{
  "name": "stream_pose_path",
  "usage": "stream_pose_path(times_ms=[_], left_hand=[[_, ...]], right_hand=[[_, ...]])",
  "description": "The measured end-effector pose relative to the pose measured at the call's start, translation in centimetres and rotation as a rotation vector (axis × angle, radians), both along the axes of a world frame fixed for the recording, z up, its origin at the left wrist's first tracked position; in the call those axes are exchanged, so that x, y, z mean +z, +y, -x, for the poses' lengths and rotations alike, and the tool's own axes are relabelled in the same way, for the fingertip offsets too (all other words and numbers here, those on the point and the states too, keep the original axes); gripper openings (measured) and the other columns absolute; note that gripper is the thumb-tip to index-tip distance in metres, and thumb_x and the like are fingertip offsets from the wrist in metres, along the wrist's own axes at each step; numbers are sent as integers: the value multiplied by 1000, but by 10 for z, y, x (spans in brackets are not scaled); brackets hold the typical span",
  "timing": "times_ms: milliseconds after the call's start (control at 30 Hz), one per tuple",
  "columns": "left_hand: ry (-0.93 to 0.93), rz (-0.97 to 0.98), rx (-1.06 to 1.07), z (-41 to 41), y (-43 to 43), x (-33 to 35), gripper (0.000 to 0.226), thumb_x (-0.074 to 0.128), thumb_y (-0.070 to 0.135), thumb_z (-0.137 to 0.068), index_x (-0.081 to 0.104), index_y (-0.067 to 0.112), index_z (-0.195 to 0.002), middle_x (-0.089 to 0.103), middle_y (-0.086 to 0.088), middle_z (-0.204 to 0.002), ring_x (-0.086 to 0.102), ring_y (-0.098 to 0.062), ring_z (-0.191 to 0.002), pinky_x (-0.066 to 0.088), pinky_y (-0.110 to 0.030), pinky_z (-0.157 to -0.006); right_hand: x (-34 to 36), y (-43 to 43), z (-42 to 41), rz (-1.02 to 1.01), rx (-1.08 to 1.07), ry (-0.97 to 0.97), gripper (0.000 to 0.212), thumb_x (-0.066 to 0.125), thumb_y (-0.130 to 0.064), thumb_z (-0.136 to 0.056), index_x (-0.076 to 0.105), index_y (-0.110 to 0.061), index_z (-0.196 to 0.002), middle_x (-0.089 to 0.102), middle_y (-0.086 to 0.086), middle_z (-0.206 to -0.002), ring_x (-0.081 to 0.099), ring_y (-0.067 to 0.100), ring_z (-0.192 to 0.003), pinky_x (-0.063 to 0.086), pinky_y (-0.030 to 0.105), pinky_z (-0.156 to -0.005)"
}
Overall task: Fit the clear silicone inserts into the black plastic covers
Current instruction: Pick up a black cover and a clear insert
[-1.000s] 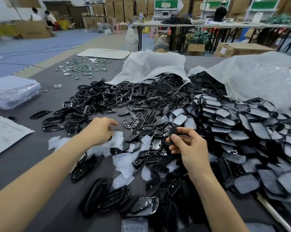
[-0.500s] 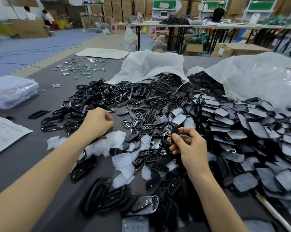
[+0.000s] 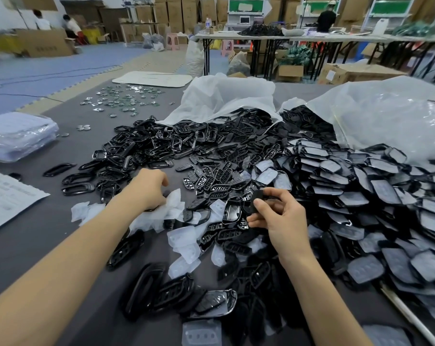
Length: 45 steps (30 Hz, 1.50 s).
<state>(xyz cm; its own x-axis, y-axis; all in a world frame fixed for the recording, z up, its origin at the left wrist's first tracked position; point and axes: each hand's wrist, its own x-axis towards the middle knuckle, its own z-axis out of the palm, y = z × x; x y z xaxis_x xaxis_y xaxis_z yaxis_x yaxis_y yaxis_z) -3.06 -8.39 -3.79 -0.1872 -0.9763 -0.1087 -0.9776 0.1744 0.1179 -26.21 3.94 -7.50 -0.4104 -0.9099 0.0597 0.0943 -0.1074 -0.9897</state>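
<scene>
Pinching a black plastic cover (image 3: 257,199) between thumb and curled fingertips, my right hand (image 3: 278,216) holds it just above the middle of the heap, with the cover at the fingertips and clear of the palm. My left hand (image 3: 146,189) lies knuckles-up on the scatter of clear silicone inserts (image 3: 172,204) on the grey table (image 3: 61,221). Its fingers curl down into them, and from my remote feed I cannot tell whether they grip one. More inserts lie between the two hands. Loose black covers (image 3: 211,151) spread beyond both hands, spilling from white plastic bags (image 3: 386,116). To the right, near the pinched cover, lies a pile of covers with pale panels (image 3: 361,196).
</scene>
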Motion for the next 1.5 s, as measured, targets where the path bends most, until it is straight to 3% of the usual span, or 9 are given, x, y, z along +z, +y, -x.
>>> stream_pose_path(times_ms=[233, 333, 433, 600, 800, 967, 1133, 1300, 1500], left_hand=[[222, 98, 62, -1, 5, 2, 39, 54, -5, -83, 62, 13, -116, 65, -9, -94, 61, -23, -87, 50, -31, -74], [704, 259, 63, 18, 25, 20, 28, 69, 2, -82, 67, 17, -105, 67, -1, -82, 62, -13, -74, 46, -15, -67], [1299, 93, -10, 56, 60, 26, 30, 71, 3, -81, 69, 24, -101, 72, 6, -88, 68, -4, -78, 49, -9, -70], [1675, -208, -21, 96, 100, -20, 37, 62, -5, -87, 72, 30, -98, 74, 6, -102, 69, -13, -94, 53, -23, -79], [1823, -245, -9, 100, 99, -38, 33, 65, -1, -81, 77, 28, -89, 74, 2, -101, 70, -13, -93, 55, -21, -78], [1933, -293, 46, 102, 103, -39, 25, 69, 13, -64, 79, 25, -84, 74, 4, -94, 69, -12, -93, 54, -17, -75], [1794, -282, -105, 97, 105, -37, 41, 66, -3, -79, 72, 31, -101, 72, 3, -89, 69, -10, -84, 55, -21, -73], [1576, -347, -263, 102, 111, -40, 41, 60, -12, -84, 71, 23, -103, 65, 9, -64, 62, -2, -64, 56, -22, -74], [1919, -461, -88, 102, 108, -37, 21, 69, 2, -65, 76, 14, -81, 70, -5, -78, 70, -15, -75, 57, -23, -70]], right_hand=[[2, 0, 1, 10, 9, -60, 15, 63, 1, -88, 66, -11, -96, 68, 6, -70, 63, 15, -53, 51, 20, -51], [8, 1, 0, 10, 18, -151, 8, 62, 1, -88, 63, -6, -91, 68, 6, -68, 62, 14, -51, 50, 20, -50], [13, 2, 0, 34, 23, -171, 14, 60, 2, -89, 60, -10, -94, 66, 2, -63, 62, 14, -49, 50, 21, -49], [12, 19, 6, 78, -2, 116, 25, 56, 4, -91, 57, -20, -96, 59, -2, -62, 57, 17, -45, 47, 24, -43], [3, 29, 13, 126, 1, 245, 24, 55, -2, -92, 70, -18, -82, 63, 3, -58, 58, 11, -49, 47, 20, -47], [1, 32, 9, 83, 88, 398, 14, 70, -40, -76, 68, -26, -77, 65, -2, -62, 61, 17, -53, 49, 33, -52], [3, 28, 14, 118, 25, 299, 11, 74, -14, -81, 72, -23, -75, 66, -11, -64, 54, -2, -53, 40, 10, -54], [10, 31, 19, 117, 14, 96, 10, 70, -27, -79, 78, -27, -84, 73, -3, -76, 60, 5, -65, 52, 20, -58], [12, 27, 25, 147, -141, -84, 31, 62, 2, -86, 75, -25, -90, 66, -6, -66, 58, 5, -56, 49, 15, -55]])
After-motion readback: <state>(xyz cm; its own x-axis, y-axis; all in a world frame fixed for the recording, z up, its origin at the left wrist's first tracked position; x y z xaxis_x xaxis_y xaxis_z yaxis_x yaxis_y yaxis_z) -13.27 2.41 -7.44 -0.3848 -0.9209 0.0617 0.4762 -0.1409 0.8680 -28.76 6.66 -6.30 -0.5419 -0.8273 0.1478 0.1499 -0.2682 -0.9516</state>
